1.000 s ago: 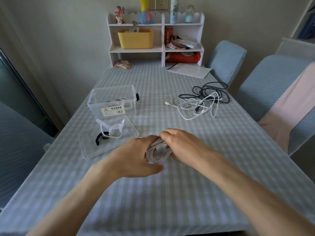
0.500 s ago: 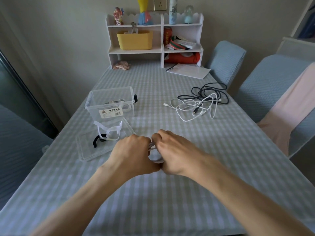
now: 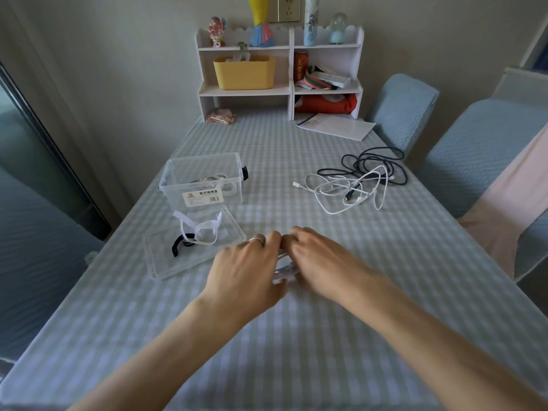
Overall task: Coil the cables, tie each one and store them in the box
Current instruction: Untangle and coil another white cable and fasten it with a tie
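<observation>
Change: 1 second ago the white coil point(image 3: 283, 266) showed plainly between the hands; now the left hand point(image 3: 247, 266) and right hand point(image 3: 321, 262) are pressed close over it, so only a sliver peeks out.
Meaning: I think the loops are being squeezed tight, ready for a tie.
Hands: both curl round the coil, low over the surface point(image 3: 296, 351).
Box: the clear box point(image 3: 204, 180) has 1 white cable inside; its lid point(image 3: 189, 250) holds the ties point(image 3: 197, 232).
Left to do: the tangled cables point(image 3: 358, 180) lie well apart, far right.
Hidden: the fingertips, most of the coil, and whether a tie is on it.
</observation>
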Tool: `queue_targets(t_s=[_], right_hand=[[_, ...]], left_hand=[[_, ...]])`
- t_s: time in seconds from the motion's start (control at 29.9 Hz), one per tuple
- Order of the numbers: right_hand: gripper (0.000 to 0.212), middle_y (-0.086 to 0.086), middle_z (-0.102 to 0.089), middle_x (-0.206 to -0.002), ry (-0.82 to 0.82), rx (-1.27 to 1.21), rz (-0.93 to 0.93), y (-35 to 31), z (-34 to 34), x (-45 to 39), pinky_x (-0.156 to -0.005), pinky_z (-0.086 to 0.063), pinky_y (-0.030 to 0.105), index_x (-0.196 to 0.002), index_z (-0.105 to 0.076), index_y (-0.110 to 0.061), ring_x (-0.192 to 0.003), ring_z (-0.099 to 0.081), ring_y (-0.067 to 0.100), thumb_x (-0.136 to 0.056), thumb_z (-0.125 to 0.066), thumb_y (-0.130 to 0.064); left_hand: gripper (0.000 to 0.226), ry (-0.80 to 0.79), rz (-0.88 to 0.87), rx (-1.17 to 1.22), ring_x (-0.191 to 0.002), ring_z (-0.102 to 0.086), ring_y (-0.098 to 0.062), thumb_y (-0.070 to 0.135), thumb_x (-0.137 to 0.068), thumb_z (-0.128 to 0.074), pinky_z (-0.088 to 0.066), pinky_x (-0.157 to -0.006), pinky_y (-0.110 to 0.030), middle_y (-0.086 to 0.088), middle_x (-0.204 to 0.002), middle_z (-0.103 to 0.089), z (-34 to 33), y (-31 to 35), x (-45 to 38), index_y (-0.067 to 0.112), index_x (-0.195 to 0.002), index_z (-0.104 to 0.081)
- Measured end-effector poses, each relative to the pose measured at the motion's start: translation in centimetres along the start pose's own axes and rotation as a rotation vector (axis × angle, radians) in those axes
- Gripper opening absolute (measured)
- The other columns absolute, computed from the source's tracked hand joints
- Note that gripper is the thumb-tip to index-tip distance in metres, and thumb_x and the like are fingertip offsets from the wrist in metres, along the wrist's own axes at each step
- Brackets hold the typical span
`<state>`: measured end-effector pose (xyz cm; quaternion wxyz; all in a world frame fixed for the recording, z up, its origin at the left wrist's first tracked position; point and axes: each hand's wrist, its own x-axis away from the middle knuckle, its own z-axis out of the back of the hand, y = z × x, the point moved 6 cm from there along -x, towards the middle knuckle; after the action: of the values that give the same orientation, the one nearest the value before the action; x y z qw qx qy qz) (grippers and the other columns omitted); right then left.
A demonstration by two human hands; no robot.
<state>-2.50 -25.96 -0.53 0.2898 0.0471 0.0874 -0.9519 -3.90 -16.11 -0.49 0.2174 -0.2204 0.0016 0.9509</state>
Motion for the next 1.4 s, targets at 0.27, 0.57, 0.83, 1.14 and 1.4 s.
queue_targets(t_s=[0.27, 0.57, 0.83, 1.14, 1.4], right_hand=[[0.036, 0.001, -0.046, -0.109, 0.061, 0.024, -0.026, -0.4, 0.0, -0.3, -0.067, -0.036, 0.028, -0.113, -0.046, -0.013, -0.098, -0.053, 0.021, -0.084, -0.066, -0.02], [0.053, -0.014, -0.062, -0.097, -0.121, -0.854, -0.341, 1.5, -1.0, 0.5, -0.074, -0.05, 0.027, -0.12, -0.05, -0.037, -0.082, -0.06, 0.003, -0.072, -0.072, -0.036], [0.037, -0.014, -0.066, -0.088, 0.253, -0.892, -0.41, 1.8, -1.3, 0.2, -0.062, -0.042, 0.009, -0.099, -0.058, -0.031, -0.076, -0.059, -0.004, -0.089, -0.042, 0.002], [0.033, -0.009, -0.067, -0.087, 0.247, -0.861, -0.371, 1.8, -2.6, -0.2, -0.067, -0.048, 0.026, -0.105, -0.059, -0.024, -0.076, -0.062, 0.01, -0.09, -0.042, 0.0], [0.032, -0.006, -0.065, -0.088, 0.128, -0.768, -0.214, 0.5, -3.1, 0.3, -0.062, -0.043, 0.019, -0.114, -0.051, -0.019, -0.07, -0.058, 0.005, -0.092, -0.04, 0.0]], left_hand=[[0.046, -0.032, 0.079, 0.032, -0.032, -0.051, -0.023, 0.011, -0.042, -0.079, -0.015, -0.038, -0.019, 0.002, -0.043, -0.051, -1.2, -1.0, -0.1, 0.014, -0.069, -0.043], [0.023, -0.164, 0.268, 0.164, -0.08, -0.066, -0.032, 0.018, -0.082, -0.055, -0.037, -0.056, -0.032, -0.004, -0.08, -0.063, -1.7, -2.0, 0.1, 0.016, -0.09, -0.033], [0.039, -0.204, 0.295, 0.488, -0.072, -0.064, -0.022, 0.035, -0.07, -0.071, -0.045, -0.054, -0.033, 0.006, -0.073, -0.06, -1.8, -2.8, 0.1, 0.019, -0.091, -0.042], [0.021, -0.697, 0.358, 0.968, -0.054, -0.062, -0.016, 0.032, -0.086, -0.073, -0.046, -0.048, -0.027, -0.002, -0.071, -0.071, -1.8, -3.8, 0.1, 0.012, -0.08, -0.067], [0.019, -0.672, 0.497, 0.933, -0.039, -0.047, -0.015, 0.019, -0.079, -0.07, -0.034, -0.04, -0.022, -0.008, -0.053, -0.064, -2.7, -3.9, 0.3, 0.008, -0.064, -0.066]])
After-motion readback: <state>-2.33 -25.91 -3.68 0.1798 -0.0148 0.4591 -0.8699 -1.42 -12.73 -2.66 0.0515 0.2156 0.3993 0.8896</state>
